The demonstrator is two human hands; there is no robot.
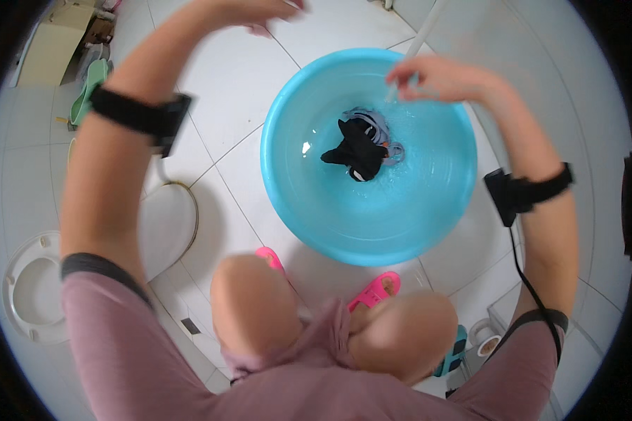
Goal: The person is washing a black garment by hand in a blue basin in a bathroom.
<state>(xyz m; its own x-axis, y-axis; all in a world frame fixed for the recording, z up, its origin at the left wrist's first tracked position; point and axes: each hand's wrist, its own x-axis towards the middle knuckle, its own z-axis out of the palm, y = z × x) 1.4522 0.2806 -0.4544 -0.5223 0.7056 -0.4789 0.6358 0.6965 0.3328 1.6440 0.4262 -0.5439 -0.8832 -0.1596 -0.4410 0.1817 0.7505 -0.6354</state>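
Note:
A large light-blue basin (pixel 281 203) stands on the floor before me, with some water in its bottom. In it lies a bunched black cloth (pixel 358 149), with a grey-blue strappy cloth (pixel 374 121) partly under it. My right hand (pixel 432 78) is over the basin's far right rim, its fingers closed around a thin white hose (pixel 423 36) whose lower end points into the basin. My left hand (pixel 270 12) is at the top edge of the view, partly cut off and blurred. Its visible fingers are apart, and nothing shows in them.
To the left are a white toilet (pixel 168 224) and a round white seat (pixel 36 298). A green plastic tub (pixel 91 88) and a cream cabinet (pixel 53 45) stand at the far left. Pink slippers (pixel 376 291) are on my feet; a teal slipper (pixel 454 353) lies at the lower right.

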